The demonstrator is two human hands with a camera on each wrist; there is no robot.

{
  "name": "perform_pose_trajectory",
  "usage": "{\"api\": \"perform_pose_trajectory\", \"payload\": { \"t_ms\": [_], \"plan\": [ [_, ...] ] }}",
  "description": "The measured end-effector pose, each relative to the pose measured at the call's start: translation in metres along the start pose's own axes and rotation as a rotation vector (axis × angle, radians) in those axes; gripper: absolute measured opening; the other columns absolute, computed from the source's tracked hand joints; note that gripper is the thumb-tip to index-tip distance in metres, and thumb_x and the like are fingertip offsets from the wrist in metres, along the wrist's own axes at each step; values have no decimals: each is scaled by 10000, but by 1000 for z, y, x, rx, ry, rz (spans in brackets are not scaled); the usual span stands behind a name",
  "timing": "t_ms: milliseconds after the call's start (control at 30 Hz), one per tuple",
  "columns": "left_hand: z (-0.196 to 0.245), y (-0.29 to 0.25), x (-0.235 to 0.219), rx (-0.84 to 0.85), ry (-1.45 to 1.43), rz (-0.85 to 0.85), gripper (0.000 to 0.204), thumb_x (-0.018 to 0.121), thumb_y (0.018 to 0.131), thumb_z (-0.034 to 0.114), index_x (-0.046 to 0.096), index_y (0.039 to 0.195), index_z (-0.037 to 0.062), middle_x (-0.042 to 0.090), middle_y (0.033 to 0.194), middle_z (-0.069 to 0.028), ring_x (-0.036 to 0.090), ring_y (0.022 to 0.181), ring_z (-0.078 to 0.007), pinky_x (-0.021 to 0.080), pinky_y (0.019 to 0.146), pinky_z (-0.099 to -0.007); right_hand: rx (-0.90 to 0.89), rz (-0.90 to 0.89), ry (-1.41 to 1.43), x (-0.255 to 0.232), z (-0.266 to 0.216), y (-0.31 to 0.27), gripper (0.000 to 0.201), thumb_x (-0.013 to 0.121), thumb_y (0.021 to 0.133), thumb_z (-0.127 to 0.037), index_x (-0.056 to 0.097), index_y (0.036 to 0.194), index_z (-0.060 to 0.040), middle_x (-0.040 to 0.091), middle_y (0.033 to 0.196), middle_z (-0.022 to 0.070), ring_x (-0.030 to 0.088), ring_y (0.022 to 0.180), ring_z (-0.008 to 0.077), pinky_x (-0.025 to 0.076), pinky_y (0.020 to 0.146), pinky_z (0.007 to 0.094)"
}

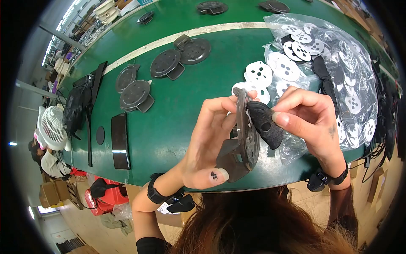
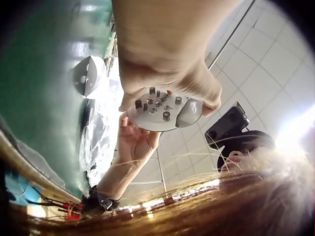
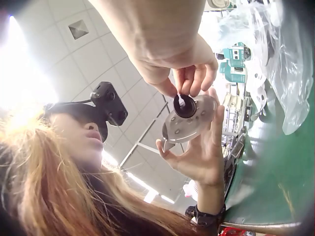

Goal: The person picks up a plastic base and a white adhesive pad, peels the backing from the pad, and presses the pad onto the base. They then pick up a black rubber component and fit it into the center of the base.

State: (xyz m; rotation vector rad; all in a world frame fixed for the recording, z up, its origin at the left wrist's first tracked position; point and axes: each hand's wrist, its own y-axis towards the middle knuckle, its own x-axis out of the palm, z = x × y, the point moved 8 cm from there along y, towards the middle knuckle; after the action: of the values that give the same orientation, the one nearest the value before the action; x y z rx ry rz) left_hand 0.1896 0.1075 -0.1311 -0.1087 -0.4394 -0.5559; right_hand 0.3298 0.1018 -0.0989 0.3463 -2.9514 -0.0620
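My left hand point(image 1: 220, 127) grips a dark round plastic disc point(image 1: 247, 139) with a bracket at its base, held on edge above the near rim of the green table point(image 1: 177, 110). My right hand point(image 1: 292, 116) pinches a black foam pad point(image 1: 264, 122) with holes and holds it against the disc's face. In the right wrist view the right hand's fingertips point(image 3: 189, 83) press the black pad point(image 3: 186, 105) onto the disc point(image 3: 194, 123), with the left hand point(image 3: 197, 157) cupping it from behind. The left wrist view shows the disc's studded back point(image 2: 160, 110).
Several dark discs point(image 1: 165, 63) lie on the table's left and far parts. A clear plastic bag point(image 1: 338, 72) of white and black pads lies at the right, with loose white pads point(image 1: 259, 72) beside it. A black phone point(image 1: 119, 142) lies near the left edge, by a white fan point(image 1: 50, 127).
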Motion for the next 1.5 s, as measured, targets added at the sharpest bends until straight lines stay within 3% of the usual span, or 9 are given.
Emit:
{"api": "perform_pose_trajectory", "payload": {
  "t_ms": [133,233,300,733,833,933,1000,1233,1500],
  "plan": [
    [3,0,4,12,25,-19,973,715,472,515,292,1240,93,280,1369,-208,288,1305,-304,259,1067,-447,-37,85,-18,-1,0,1,55,624,761,19,618,815,31,550,772,52,477,689,81,369,615,203],
    [3,0,4,8,5,-23,969,709,476,484,276,1252,97,263,1382,-211,264,1317,-306,236,1074,-447,-38,87,-31,0,-2,0,57,628,756,32,622,812,30,553,781,53,485,699,86,380,622,206],
    [9,0,9,95,-84,-168,793,697,602,247,248,1225,50,243,1355,-191,226,1305,-298,304,1001,-383,-73,49,-57,-1,-3,0,73,626,769,46,626,842,44,583,819,72,532,759,104,423,704,228],
    [7,0,13,93,-53,-197,784,685,616,256,245,1233,53,178,1403,-209,221,1314,-314,343,978,-407,-181,51,-217,-2,-8,0,133,652,758,51,646,889,27,611,821,74,574,754,99,456,707,221],
    [2,2,5,51,-5,-8,962,701,496,508,291,1265,102,216,1413,-220,243,1326,-309,200,1082,-456,-200,59,-239,-1,-9,-1,162,657,752,49,647,912,22,608,833,70,571,758,99,452,703,221],
    [5,2,3,85,18,-39,957,704,498,498,295,1273,114,199,1425,-214,244,1325,-307,193,1085,-455,-191,25,-269,2,-8,-3,250,661,722,55,617,969,48,559,893,83,533,832,138,431,779,274],
    [10,1,9,120,-32,-159,800,677,630,303,227,1243,58,225,1374,-207,288,1271,-291,268,1007,-415,-220,5,-319,2,-8,-4,311,684,701,43,603,1002,50,557,932,90,528,869,147,434,792,283],
    [2,-4,15,7,-48,-158,820,645,652,285,151,1268,61,292,1319,-187,380,1172,-264,300,971,-386,-357,38,-658,16,-8,-8,664,839,543,-165,560,1125,-10,480,1176,126,491,1030,199,436,808,289],
    [-10,-7,15,-26,64,-245,658,600,788,173,164,1271,69,443,1184,-148,452,1046,-168,379,854,-306,-385,161,-632,13,-7,-7,705,861,510,-224,506,1093,-48,470,1000,46,441,794,120,415,692,251]
  ]
}}
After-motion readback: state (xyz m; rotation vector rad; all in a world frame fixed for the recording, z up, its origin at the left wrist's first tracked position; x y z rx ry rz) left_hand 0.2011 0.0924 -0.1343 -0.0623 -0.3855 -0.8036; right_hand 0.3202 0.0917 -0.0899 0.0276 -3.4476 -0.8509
